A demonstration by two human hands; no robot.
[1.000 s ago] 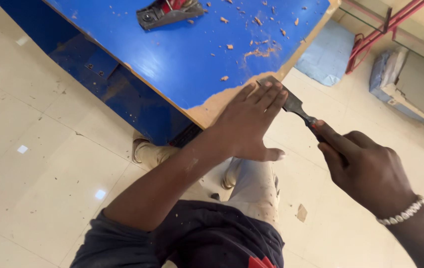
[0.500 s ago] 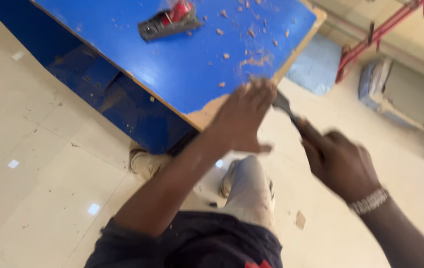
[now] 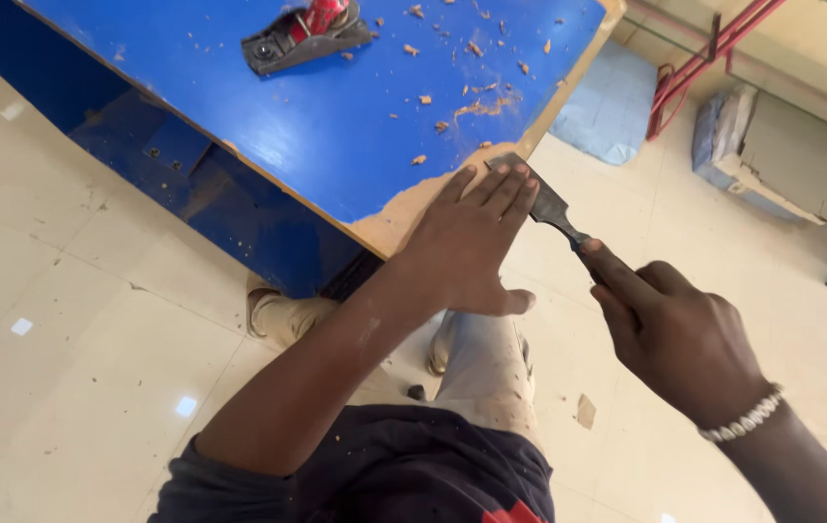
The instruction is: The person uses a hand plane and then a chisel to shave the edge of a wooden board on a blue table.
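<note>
A blue-painted board (image 3: 336,126) lies on a blue bench, its near corner scraped down to bare wood (image 3: 404,218). My left hand (image 3: 471,242) rests flat, fingers together, on that bare corner and over the blade of a chisel (image 3: 544,205). My right hand (image 3: 675,334) grips the chisel's handle, index finger stretched along the shaft, and wears a pale beaded bracelet. The blade tip sits at the board's edge under my left fingertips. Paint and wood chips (image 3: 467,107) are scattered over the blue surface.
A hand plane with a red part (image 3: 305,34) lies at the far side of the board. On the tiled floor stand a red metal frame (image 3: 694,68), a grey-blue block (image 3: 777,155) and a blue mat (image 3: 607,102). My legs and shoes (image 3: 278,310) are below the bench edge.
The view has shifted and steadied. Both hands stay on the chisel at the board's corner; the blade has slid slightly forward along the edge.
</note>
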